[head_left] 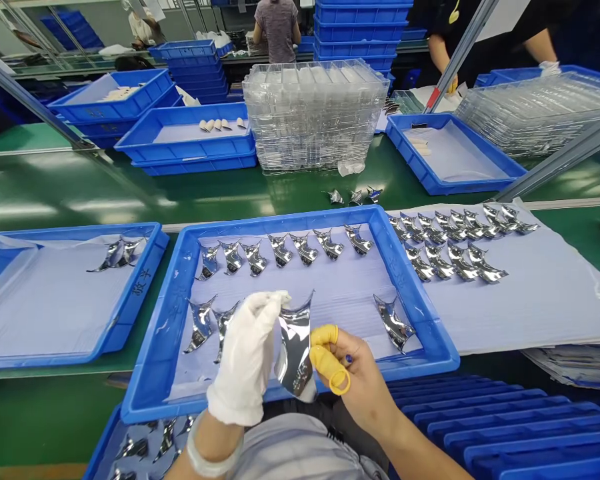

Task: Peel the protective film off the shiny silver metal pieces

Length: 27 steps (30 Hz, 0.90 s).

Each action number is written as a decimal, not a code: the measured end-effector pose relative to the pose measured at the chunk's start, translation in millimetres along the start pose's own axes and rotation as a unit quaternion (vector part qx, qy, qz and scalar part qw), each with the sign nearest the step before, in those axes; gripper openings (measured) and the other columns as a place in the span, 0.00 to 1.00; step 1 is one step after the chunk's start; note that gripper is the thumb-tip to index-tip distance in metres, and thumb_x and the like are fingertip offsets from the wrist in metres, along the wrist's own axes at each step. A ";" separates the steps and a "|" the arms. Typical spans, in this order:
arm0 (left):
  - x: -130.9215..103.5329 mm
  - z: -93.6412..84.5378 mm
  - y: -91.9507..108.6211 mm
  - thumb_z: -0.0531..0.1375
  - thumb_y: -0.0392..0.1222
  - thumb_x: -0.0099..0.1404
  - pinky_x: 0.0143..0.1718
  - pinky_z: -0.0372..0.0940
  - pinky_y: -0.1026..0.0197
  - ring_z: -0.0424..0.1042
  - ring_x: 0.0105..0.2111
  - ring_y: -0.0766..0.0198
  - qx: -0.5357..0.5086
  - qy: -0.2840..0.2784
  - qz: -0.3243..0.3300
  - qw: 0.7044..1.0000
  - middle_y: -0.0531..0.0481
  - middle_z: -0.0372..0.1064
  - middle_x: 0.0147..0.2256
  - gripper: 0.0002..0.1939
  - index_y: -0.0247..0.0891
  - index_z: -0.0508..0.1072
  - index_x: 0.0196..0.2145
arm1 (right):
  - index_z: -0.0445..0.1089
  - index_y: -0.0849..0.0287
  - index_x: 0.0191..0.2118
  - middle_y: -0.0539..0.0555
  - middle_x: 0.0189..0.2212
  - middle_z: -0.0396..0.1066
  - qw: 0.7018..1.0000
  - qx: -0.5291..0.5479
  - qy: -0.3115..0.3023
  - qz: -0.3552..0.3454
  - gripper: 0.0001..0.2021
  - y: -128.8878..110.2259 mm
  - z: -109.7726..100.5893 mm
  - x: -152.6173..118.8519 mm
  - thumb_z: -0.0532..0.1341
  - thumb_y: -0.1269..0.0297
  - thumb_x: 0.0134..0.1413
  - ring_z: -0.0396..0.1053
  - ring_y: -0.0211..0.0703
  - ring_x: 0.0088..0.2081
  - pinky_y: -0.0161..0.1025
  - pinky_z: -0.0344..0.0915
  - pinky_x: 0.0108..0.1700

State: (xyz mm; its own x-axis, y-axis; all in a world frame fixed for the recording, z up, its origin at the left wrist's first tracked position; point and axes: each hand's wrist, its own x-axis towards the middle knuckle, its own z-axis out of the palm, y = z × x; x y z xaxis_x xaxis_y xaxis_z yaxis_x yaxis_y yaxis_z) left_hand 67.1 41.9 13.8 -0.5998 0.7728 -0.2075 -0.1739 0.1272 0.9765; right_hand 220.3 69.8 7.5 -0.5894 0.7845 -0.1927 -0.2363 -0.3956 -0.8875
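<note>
A shiny chrome piece [295,347] with pointed corners is held upright between both hands, over the near part of a blue tray [420,303]. My left hand [247,353], in a white glove, pinches its upper left edge. Yellow finger covers are on the thumb and finger of my right hand [347,367], which are closed on its right edge. Inside the tray, a row of chrome pieces [281,251] lies along the far side on a pale liner. Two more [200,325] are at the left, one partly behind my glove, and one [394,323] sits at the right.
Several chrome pieces lie on a white sheet [545,293] at the right. A blue tray [105,333] with chrome pieces is at the left. Clear plastic trays [315,120] stand stacked behind. Blue trays [520,427] fill the lower right. Other people work at the back.
</note>
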 end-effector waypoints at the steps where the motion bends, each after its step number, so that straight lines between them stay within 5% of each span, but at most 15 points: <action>1: -0.2 -3.3 1.6 0.70 0.53 0.61 0.49 0.71 0.53 0.79 0.42 0.56 -0.006 0.008 0.003 1.000 0.47 0.81 0.39 0.15 0.40 0.79 0.37 | 0.69 0.58 0.29 0.42 0.20 0.53 1.000 -0.010 -0.010 -0.005 0.16 1.4 -2.7 -0.7 0.68 0.53 0.60 0.43 0.32 0.22 0.35 0.45 0.25; 6: -6.9 -13.0 4.9 0.70 0.46 0.63 0.65 0.61 0.48 0.78 0.43 0.58 -0.013 0.014 0.144 0.989 0.53 0.81 0.36 0.06 0.44 0.81 0.36 | 0.69 0.57 0.27 0.44 0.21 0.54 0.997 -0.044 -0.034 -0.049 0.17 6.4 -7.7 0.9 0.66 0.52 0.62 0.45 0.34 0.23 0.36 0.46 0.26; 15: -13.7 -20.1 5.1 0.68 0.36 0.64 0.68 0.59 0.41 0.80 0.35 0.62 0.041 -0.012 0.261 0.964 0.57 0.82 0.34 0.07 0.49 0.82 0.37 | 0.70 0.57 0.27 0.46 0.21 0.59 0.981 -0.151 -0.039 -0.118 0.16 10.7 -12.7 7.2 0.62 0.58 0.66 0.52 0.38 0.24 0.37 0.52 0.29; 18: -12.6 -22.1 4.3 0.68 0.37 0.64 0.68 0.59 0.41 0.80 0.37 0.61 0.041 -0.002 0.240 0.970 0.56 0.82 0.35 0.05 0.48 0.82 0.37 | 0.73 0.56 0.28 0.48 0.22 0.63 0.962 -0.204 -0.031 -0.178 0.13 9.4 -11.4 8.0 0.62 0.63 0.67 0.55 0.39 0.26 0.38 0.56 0.30; 22: -7.6 -25.8 2.1 0.69 0.46 0.64 0.67 0.60 0.45 0.77 0.52 0.54 0.033 0.024 0.144 0.989 0.51 0.83 0.37 0.05 0.45 0.83 0.38 | 0.75 0.56 0.29 0.51 0.24 0.68 0.955 -0.222 -0.033 -0.194 0.11 8.1 -4.5 8.7 0.62 0.65 0.65 0.61 0.40 0.28 0.38 0.58 0.31; 27: 5.1 -35.7 -0.5 0.66 0.53 0.66 0.63 0.62 0.50 0.75 0.54 0.52 0.063 0.031 0.071 0.995 0.49 0.82 0.41 0.12 0.43 0.83 0.38 | 0.72 0.58 0.26 0.46 0.20 0.59 0.994 -0.093 -0.034 -0.034 0.15 8.3 9.6 13.9 0.68 0.56 0.60 0.51 0.35 0.23 0.35 0.50 0.26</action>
State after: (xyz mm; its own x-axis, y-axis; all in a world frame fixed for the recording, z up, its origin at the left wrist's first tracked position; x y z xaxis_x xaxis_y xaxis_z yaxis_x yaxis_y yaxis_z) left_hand 36.3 23.6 10.2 -0.6587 0.7495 -0.0666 0.0123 0.0993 0.9950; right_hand 202.7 72.8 1.5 -0.6295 0.7696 -0.1072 -0.1334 -0.2429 -0.9608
